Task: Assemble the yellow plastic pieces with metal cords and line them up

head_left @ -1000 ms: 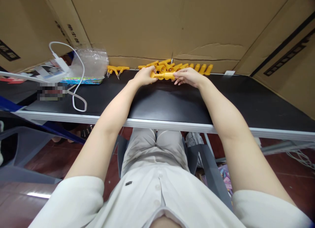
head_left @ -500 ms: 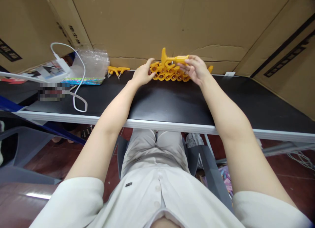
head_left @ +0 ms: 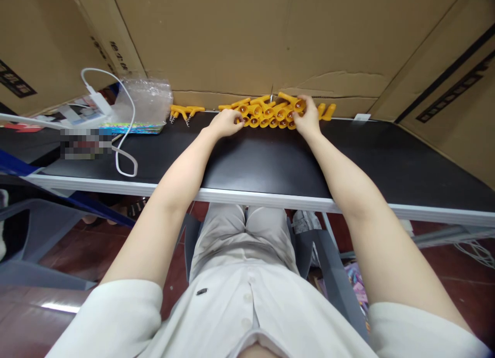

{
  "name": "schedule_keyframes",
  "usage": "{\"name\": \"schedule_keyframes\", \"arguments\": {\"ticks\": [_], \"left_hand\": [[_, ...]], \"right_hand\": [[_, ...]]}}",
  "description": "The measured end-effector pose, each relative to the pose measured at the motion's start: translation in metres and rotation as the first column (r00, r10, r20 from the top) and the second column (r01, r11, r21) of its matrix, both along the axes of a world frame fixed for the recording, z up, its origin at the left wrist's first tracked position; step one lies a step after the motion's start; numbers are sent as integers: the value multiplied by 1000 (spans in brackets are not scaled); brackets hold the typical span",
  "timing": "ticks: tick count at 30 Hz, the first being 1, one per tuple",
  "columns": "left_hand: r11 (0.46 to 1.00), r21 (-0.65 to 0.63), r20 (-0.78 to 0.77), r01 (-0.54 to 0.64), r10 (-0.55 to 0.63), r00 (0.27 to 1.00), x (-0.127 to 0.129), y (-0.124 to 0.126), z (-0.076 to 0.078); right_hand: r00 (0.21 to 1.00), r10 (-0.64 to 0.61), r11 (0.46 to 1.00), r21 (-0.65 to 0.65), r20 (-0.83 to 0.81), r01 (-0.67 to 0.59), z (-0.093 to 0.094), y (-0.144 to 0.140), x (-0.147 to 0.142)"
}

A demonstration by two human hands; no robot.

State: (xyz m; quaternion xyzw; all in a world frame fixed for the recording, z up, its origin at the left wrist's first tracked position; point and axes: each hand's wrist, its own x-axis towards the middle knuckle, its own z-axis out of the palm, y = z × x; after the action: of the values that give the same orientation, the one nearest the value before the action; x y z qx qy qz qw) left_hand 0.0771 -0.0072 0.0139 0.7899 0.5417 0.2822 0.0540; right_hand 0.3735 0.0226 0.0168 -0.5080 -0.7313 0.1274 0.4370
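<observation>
Yellow corkscrews (head_left: 274,122) with T-shaped handles lie stacked in rows at the back of the black table, their round hollow ends facing me. At the stack's right end, my right hand (head_left: 309,116) is closed on one yellow corkscrew (head_left: 299,105) in the upper row, its handle pointing left and back. My left hand (head_left: 225,123) rests at the left end with bent fingers, thumb and fingertips pinching the edge of a corkscrew there. More yellow handles (head_left: 328,112) stick out just right of my right hand.
To the left lie separate yellow corkscrews (head_left: 187,112) with bare metal spirals. Farther left are a clear plastic bag (head_left: 145,97), a colourful packet (head_left: 135,128) and a white cable (head_left: 133,108). Cardboard (head_left: 247,38) walls the table's back; a metal strip (head_left: 266,198) edges its front.
My right hand has lowered the corkscrew from above the stack onto its right end, turning its hollow end towards me. The fingers of my left hand have curled in at the left end.
</observation>
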Motion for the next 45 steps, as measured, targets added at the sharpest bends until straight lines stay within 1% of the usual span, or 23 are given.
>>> {"name": "schedule_keyframes", "arguments": {"ticks": [3, 4, 6, 8, 10, 13, 17, 19, 22, 25, 28, 32, 35, 37, 39, 43, 45], "left_hand": [[1000, -13, -29, 6, -6, 1000, 0, -3, 2], [1000, -21, -46, 3, -3, 999, 1, -4, 3], [999, -43, -83, -6, 3, 997, 2, -8, 6], [998, -57, -107, -13, 7, 994, 4, -12, 9], [998, -62, -117, -20, 13, 993, 4, -13, 10], [998, -66, -114, -24, 17, 993, 4, -12, 9], [998, -56, -113, -29, 23, 993, 4, -10, 8], [998, -54, -113, -28, 21, 993, 5, -11, 8], [998, -58, -112, -24, 17, 994, 6, -13, 8], [998, -52, -111, -27, 21, 994, 6, -12, 8], [999, -42, -128, -32, 27, 991, 6, -10, 8], [998, -47, -150, -40, 32, 988, 7, -12, 9], [998, -48, -146, -35, 28, 989, 8, -13, 10], [999, -38, -139, -34, 28, 990, 8, -13, 9], [999, -25, -135, -23, 19, 991, 8, -11, 8], [999, -33, -139, -22, 17, 990, 7, -8, 7], [999, -39, -143, -25, 19, 990, 7, -9, 8]], "right_hand": [[988, -149, 989, 10, 45, 149, -5, 6, 6], [982, -170, 985, -8, 78, 171, -7, 9, 10], [977, -169, 983, -45, 132, 176, -9, 16, 16], [980, -128, 986, -85, 151, 142, -12, 22, 22], [987, -98, 985, -128, 129, 114, -13, 28, 25], [989, -124, 981, -143, 79, 134, -8, 33, 28], [976, -215, 970, -108, 31, 218, 6, 27, 39], [955, -295, 950, -99, 15, 296, 12, 19, 49], [911, -409, 905, -105, 48, 412, 12, 10, 69], [891, -449, 883, -120, 59, 453, 8, 9, 85], [893, -445, 883, -136, 64, 449, 10, 14, 92], [903, -395, 898, -139, 170, 418, 26, 23, 84], [914, -333, 897, -220, 233, 383, 40, 30, 71], [920, -296, 891, -272, 257, 363, 45, 36, 62], [925, -266, 894, -289, 270, 342, 47, 44, 54], [930, -222, 912, -275, 291, 304, 43, 59, 45], [922, -199, 912, -281, 332, 298, 42, 65, 42]]}}
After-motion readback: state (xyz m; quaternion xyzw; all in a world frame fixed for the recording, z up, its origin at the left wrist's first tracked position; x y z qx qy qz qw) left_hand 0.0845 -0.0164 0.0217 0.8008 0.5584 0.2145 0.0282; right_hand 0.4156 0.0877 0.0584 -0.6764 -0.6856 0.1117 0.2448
